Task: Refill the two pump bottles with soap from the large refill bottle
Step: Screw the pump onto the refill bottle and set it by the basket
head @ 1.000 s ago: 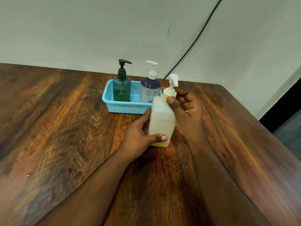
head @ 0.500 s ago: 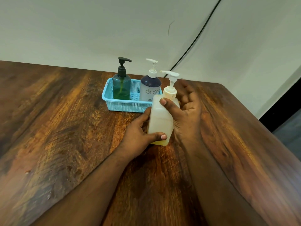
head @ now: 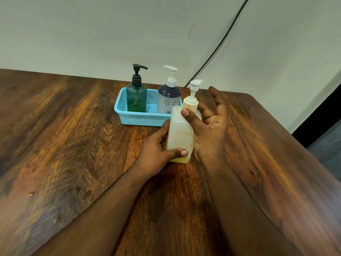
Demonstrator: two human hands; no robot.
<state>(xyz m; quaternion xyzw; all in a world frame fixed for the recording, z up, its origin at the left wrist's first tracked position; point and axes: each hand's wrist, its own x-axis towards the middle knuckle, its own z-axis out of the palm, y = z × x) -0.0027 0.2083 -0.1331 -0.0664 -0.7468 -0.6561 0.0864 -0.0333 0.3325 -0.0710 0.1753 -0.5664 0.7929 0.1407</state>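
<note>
Head view looks down on a dark wooden tabletop (head: 73,145) whose far edge meets a pale wall. Near the middle of that far edge, a little toward the right far corner, the large refill bottle (head: 180,133) stands upright on the wood, pale and translucent, with a cream collar and a white pump head (head: 195,84) on top. The left hand (head: 156,150) grips the bottle low on its left side, the thumb curled across the front face near the base and the fingers wrapped behind. The right hand (head: 208,126) sits against the bottle's right side with the thumb tip pressed on the shoulder just below the collar; its fingers are spread and nearly straight, reaching up past the pump without closing on it.

Just behind and left of the refill bottle, a light blue mesh basket (head: 136,118) rests near the far edge. Inside it stand two pump bottles side by side: a teal bottle (head: 136,97) with a black pump holding green liquid on the left, and a navy-and-white flowered bottle (head: 168,100) with a white pump on the right, close to the refill bottle. A black cable (head: 221,41) runs diagonally down the wall.
</note>
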